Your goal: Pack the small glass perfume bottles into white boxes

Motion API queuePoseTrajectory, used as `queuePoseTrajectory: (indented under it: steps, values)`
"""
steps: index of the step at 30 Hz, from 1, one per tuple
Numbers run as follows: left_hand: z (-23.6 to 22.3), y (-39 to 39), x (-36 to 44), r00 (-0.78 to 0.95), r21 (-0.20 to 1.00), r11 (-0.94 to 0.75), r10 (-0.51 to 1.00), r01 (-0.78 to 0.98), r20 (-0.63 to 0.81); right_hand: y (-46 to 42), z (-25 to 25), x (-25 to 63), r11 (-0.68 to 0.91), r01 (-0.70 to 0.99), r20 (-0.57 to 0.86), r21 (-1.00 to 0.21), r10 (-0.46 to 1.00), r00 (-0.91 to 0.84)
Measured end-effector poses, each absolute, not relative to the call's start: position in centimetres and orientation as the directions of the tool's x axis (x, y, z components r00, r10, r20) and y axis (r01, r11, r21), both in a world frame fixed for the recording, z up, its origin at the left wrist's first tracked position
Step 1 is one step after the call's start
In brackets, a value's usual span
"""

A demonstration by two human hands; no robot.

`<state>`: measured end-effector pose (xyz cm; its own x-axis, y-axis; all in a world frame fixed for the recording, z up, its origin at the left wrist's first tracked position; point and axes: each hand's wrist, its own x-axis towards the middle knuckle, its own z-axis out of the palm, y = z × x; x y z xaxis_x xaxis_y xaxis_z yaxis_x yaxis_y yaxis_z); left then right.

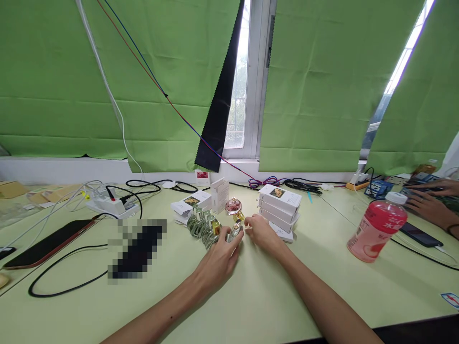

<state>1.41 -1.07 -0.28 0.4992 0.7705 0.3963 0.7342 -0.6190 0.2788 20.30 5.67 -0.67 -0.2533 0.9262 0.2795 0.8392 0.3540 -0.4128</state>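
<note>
My left hand (224, 248) is closed round a small clear glass perfume bottle (235, 231) with a gold neck, low over the table. Close by on the right, my right hand (261, 231) has its fingers curled together, and what they pinch, if anything, is hidden. Just beyond its fingertips is a gold cap (238, 217). Several greenish glass bottles (196, 228) stand in a cluster left of my left hand, one with a gold top (215, 227). Behind my hands stands a round pink bottle (233, 206).
White boxes are stacked at right (278, 210); more boxes lie at left (191, 200), beside an upright white box (220, 195). A pink drink bottle (376, 229) stands further right, near another person's hands (430, 198). Phone (50, 243), power strip (113, 206) and cables occupy the left.
</note>
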Motion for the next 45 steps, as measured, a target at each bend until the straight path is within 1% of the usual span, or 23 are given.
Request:
queuePoseTrajectory:
  steps: [5,9,12,16,19,25,28,33,39,45]
  values:
    - [-0.3,-1.0,1.5,0.514,0.258,-0.615,0.776,0.745,0.366,5.7,-1.5,20.0,0.401,0.805,0.291,-0.436,0.91,-0.296]
    - [-0.5,-0.9,1.5,0.517,0.265,-0.614,0.779,0.743,0.354,5.6,-1.0,19.7,0.441,0.751,0.32,-0.492,0.894,-0.315]
    - [-0.5,-0.9,1.5,0.519,0.257,-0.615,0.777,0.745,0.356,5.5,-0.3,19.4,0.462,0.701,0.417,-0.543,0.873,-0.253]
    - [-0.5,-0.9,1.4,0.521,0.236,-0.606,0.784,0.759,0.338,5.3,0.4,19.0,0.576,0.542,0.601,-0.612,0.784,-0.155]
    - [-0.5,-0.9,1.5,0.518,0.234,-0.605,0.784,0.761,0.342,5.0,0.6,18.7,0.636,0.449,0.681,-0.628,0.728,-0.079]
    - [-0.6,-1.0,1.6,0.524,0.267,-0.61,0.785,0.746,0.331,4.2,0.7,17.8,0.669,0.329,0.709,-0.667,0.705,0.002]
    - [-0.6,-0.9,1.6,0.521,0.28,-0.617,0.78,0.736,0.348,3.9,0.7,17.4,0.67,0.327,0.715,-0.666,0.699,0.022]
    - [-0.7,-0.8,1.5,0.513,0.291,-0.63,0.765,0.72,0.389,3.5,1.0,17.2,0.676,0.335,0.718,-0.656,0.696,0.0]
    - [-0.8,-0.8,1.5,0.516,0.278,-0.623,0.771,0.731,0.372,3.2,1.2,17.1,0.689,0.335,0.72,-0.642,0.692,-0.043]
    - [-0.7,-0.9,1.6,0.507,0.285,-0.624,0.769,0.728,0.389,3.2,1.0,17.1,0.696,0.348,0.729,-0.629,0.683,-0.047]
